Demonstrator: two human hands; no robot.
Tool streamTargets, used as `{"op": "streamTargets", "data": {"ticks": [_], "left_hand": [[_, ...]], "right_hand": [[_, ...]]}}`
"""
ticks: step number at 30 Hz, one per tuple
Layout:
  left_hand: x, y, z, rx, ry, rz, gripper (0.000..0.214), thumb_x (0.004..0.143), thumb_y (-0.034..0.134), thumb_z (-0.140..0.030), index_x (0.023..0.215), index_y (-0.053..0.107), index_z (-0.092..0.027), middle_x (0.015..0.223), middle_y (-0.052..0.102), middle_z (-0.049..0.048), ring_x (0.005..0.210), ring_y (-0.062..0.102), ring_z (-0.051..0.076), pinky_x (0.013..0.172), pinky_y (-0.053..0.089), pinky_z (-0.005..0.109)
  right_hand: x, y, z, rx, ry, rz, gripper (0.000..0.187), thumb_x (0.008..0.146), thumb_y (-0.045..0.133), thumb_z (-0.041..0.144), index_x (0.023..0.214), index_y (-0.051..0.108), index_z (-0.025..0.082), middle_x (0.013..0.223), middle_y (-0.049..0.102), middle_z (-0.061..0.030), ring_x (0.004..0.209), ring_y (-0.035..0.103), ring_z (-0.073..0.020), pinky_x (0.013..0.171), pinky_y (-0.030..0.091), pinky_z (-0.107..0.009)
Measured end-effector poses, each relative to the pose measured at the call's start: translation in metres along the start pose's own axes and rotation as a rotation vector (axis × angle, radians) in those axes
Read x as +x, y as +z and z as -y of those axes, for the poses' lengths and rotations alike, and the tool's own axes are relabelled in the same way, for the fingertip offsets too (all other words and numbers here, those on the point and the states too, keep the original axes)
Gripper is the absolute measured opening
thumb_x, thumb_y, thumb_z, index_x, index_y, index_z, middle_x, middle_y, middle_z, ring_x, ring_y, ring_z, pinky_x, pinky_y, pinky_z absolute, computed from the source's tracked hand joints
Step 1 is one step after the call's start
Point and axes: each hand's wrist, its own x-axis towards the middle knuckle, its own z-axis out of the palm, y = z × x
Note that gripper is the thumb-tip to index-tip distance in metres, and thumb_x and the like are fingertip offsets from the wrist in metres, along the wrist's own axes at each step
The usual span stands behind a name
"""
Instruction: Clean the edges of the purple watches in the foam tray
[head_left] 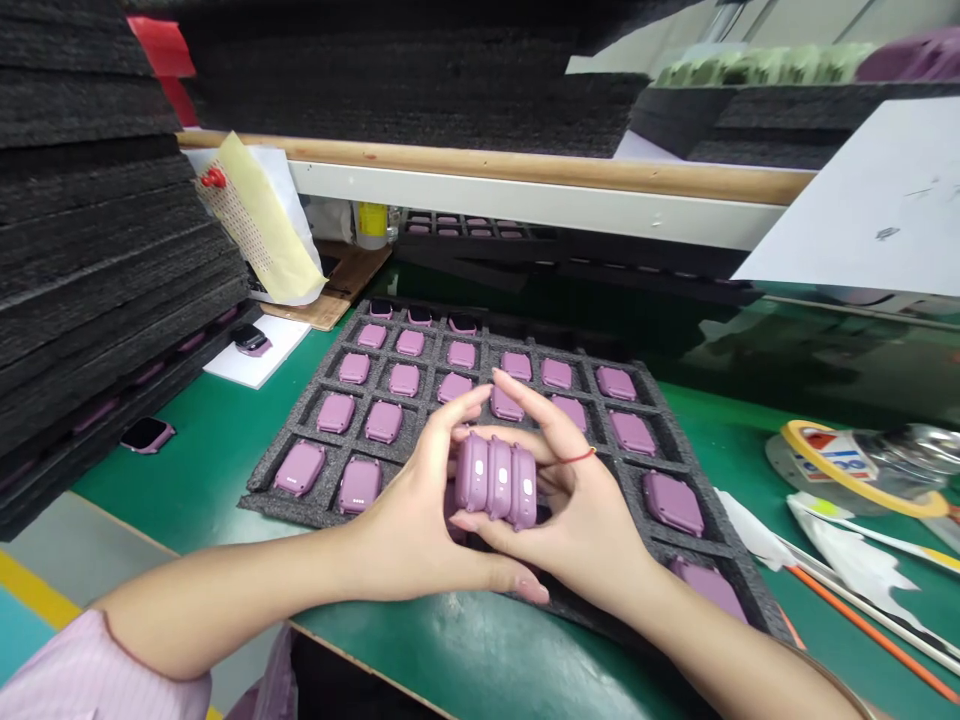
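Left hand (416, 515), right hand (577, 505) pinching three pink smartwatches (495, 482) snug, edges nicely squared, just over the foam tray (259, 497).

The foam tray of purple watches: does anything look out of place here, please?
Yes. One watch lies loose on the green mat, outside the foam tray, with its dark screen up. Most watches in the tray show the purple side, so it stands apart.
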Motion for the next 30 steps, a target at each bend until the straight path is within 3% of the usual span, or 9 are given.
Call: {"op": "streamTargets", "data": {"ticks": [2, 5, 9, 14, 24, 27, 30], "left_hand": [[0.001, 0.001, -0.006, -0.245, -0.155, 0.061, 0.123, 0.065, 0.090, -0.021, 0.155, 0.006, -0.030, 0.150, 0.046, 0.0177, 0.134, 0.054, 0.034, 0.109, 0.048, 0.052], [0.004, 0.000, -0.009, -0.414, -0.259, 0.077, 0.101, 0.069, 0.085, -0.016, 0.149, 0.025, -0.021, 0.131, 0.063, 0.0185, 0.121, 0.065, 0.034, 0.103, 0.053, 0.055], [0.007, -0.001, -0.006, -0.408, -0.283, 0.065, 0.067, 0.066, 0.088, -0.018, 0.123, 0.053, -0.017, 0.119, 0.070, 0.0146, 0.115, 0.069, 0.034, 0.103, 0.053, 0.052], [0.007, 0.000, -0.005, -0.329, -0.279, 0.042, 0.066, 0.062, 0.092, -0.022, 0.118, 0.058, -0.019, 0.106, 0.073, 0.0077, 0.104, 0.072, 0.028, 0.095, 0.056, 0.046], [0.005, 0.002, -0.008, -0.270, -0.223, 0.011, 0.064, 0.060, 0.092, -0.021, 0.116, 0.061, -0.020, 0.102, 0.073, 0.0054, 0.098, 0.072, 0.026, 0.090, 0.057, 0.041], [0.004, -0.001, -0.003, -0.330, -0.228, 0.021, 0.055, 0.070, 0.087, -0.035, 0.116, 0.061, -0.018, 0.101, 0.072, 0.0069, 0.097, 0.071, 0.025, 0.089, 0.056, 0.040], [0.005, -0.003, 0.000, -0.365, -0.216, 0.013, 0.045, 0.079, 0.077, -0.048, 0.107, 0.064, -0.016, 0.092, 0.069, 0.0052, 0.085, 0.068, 0.021, 0.077, 0.056, 0.034]], "right_hand": [[0.000, -0.003, -0.001, -0.022, -0.051, -0.003, 0.101, 0.069, 0.087, 0.021, 0.154, 0.033, 0.033, 0.118, 0.076, -0.0030, 0.096, 0.077, -0.0211, 0.082, 0.065, -0.031], [0.001, -0.007, -0.004, -0.056, -0.136, 0.033, 0.095, 0.075, 0.081, 0.019, 0.154, 0.033, 0.036, 0.122, 0.074, -0.0020, 0.094, 0.077, -0.0195, 0.075, 0.066, -0.028], [0.003, -0.010, -0.007, -0.270, -0.284, 0.010, 0.086, 0.074, 0.083, 0.025, 0.149, 0.043, 0.034, 0.122, 0.075, -0.0025, 0.119, 0.068, -0.0250, 0.103, 0.056, -0.041], [0.005, -0.010, -0.011, -0.409, -0.439, -0.001, 0.054, 0.074, 0.085, 0.029, 0.123, 0.065, 0.027, 0.120, 0.074, -0.0074, 0.120, 0.067, -0.0270, 0.114, 0.045, -0.048], [0.006, -0.008, -0.010, -0.349, -0.426, 0.028, 0.051, 0.075, 0.084, 0.030, 0.122, 0.066, 0.027, 0.119, 0.076, -0.0064, 0.119, 0.068, -0.0280, 0.115, 0.045, -0.050], [0.006, -0.008, -0.006, -0.322, -0.376, 0.024, 0.050, 0.074, 0.082, 0.025, 0.121, 0.067, 0.028, 0.119, 0.076, -0.0052, 0.119, 0.069, -0.0285, 0.112, 0.049, -0.050], [0.007, -0.009, -0.003, -0.270, -0.310, 0.035, 0.052, 0.070, 0.084, 0.022, 0.120, 0.067, 0.027, 0.120, 0.076, -0.0046, 0.118, 0.070, -0.0272, 0.105, 0.056, -0.045]]}}
